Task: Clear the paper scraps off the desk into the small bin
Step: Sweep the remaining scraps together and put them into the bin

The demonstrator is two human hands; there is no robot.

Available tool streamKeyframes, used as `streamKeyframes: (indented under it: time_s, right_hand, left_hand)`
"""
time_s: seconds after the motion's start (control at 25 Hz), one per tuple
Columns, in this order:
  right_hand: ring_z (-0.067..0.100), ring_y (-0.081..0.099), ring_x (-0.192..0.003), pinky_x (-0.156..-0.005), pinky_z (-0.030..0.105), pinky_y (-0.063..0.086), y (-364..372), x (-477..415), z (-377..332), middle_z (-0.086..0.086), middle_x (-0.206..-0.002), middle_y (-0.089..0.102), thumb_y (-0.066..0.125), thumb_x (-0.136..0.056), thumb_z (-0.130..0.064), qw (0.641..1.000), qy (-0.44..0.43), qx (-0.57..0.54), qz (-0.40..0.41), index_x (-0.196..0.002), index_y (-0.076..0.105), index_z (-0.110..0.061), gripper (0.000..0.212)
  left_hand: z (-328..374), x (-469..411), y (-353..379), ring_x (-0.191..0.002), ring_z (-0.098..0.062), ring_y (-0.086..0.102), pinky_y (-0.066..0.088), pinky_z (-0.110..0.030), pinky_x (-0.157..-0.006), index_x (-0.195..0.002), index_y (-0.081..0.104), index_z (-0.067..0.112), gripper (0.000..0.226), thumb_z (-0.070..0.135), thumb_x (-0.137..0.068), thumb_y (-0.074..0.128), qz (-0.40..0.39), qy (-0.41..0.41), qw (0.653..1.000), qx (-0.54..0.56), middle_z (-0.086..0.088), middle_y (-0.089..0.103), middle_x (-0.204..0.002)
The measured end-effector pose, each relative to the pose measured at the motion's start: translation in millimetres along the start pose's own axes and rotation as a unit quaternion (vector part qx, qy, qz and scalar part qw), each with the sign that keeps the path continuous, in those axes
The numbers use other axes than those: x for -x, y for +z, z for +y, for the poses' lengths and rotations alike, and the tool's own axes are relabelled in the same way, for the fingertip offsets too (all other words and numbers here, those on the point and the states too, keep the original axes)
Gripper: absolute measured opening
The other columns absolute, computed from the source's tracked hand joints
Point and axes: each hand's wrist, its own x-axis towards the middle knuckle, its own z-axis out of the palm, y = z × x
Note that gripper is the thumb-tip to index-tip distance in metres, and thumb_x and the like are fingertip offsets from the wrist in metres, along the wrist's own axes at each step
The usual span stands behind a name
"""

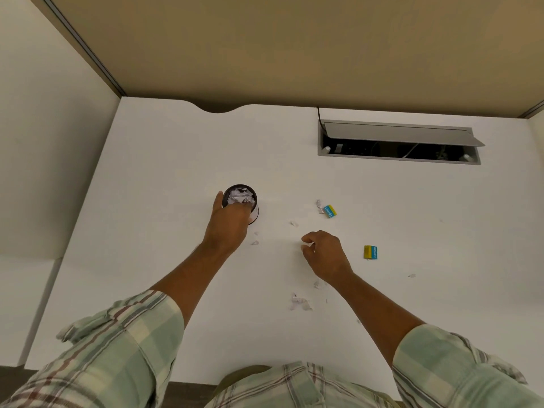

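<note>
A small dark round bin [235,192] stands on the white desk [176,160], holding crumpled white paper [242,197]. My left hand [228,225] wraps around the bin's near side. To its right my right hand [323,256] hovers low over the desk, thumb and forefinger pinched on a tiny white scrap [308,245]. Loose paper scraps lie around: a cluster [298,301] near my right forearm, one [316,284] beside the wrist, one [254,242] under the bin, one [293,223] in the middle, two [319,206] by a box, one [412,275] far right.
Two small yellow-and-blue boxes lie on the desk, one [329,211] right of the bin, one [370,252] right of my right hand. An open grey cable hatch [400,142] sits at the back right. A beige partition [294,54] backs the desk.
</note>
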Motion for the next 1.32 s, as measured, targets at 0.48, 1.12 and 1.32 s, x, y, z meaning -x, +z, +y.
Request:
streamKeyframes:
  time_s: [0.48, 1.12, 1.32]
  right_hand:
    - [0.03, -0.005, -0.155, -0.125, 0.042, 0.017, -14.8, -65.4, -9.3, 0.013, -0.167, -0.008, 0.053, -0.1, -0.031, 0.992, -0.002, 0.108, -0.063, -0.157, 0.0, -0.002, 0.084]
    - [0.033, -0.011, -0.154, -0.126, 0.042, 0.005, 31.5, -28.0, -1.8, 0.016, -0.165, -0.018, 0.038, -0.101, -0.05, 0.938, -0.141, 0.277, -0.153, -0.158, 0.0, -0.004, 0.082]
    - [0.027, -0.014, -0.154, -0.127, 0.043, 0.006, 26.6, 15.0, 30.2, 0.012, -0.165, -0.02, 0.031, -0.105, -0.046, 0.924, -0.171, 0.3, -0.164, -0.158, -0.003, -0.006, 0.075]
  left_hand:
    - [6.7, 55.2, -4.6, -0.103, -0.025, 0.057, 0.039, -0.03, -0.092, -0.104, 0.062, 0.013, 0.019, 0.011, -0.087, 0.069, 0.282, -0.147, 0.92, 0.23, -0.004, 0.062, -0.107]
    - [66.4, 79.6, 67.3, -0.157, -0.028, -0.012, 0.002, -0.045, -0.129, -0.16, -0.002, 0.005, 0.091, 0.066, -0.096, 0.021, -0.127, -0.074, 0.979, 0.142, -0.013, -0.012, -0.169]
    - [91.9, 95.0, 73.2, -0.157, -0.026, -0.013, 0.001, -0.045, -0.129, -0.16, 0.0, 0.005, 0.098, 0.073, -0.089, -0.002, -0.151, 0.005, 0.985, 0.089, -0.013, -0.013, -0.169]
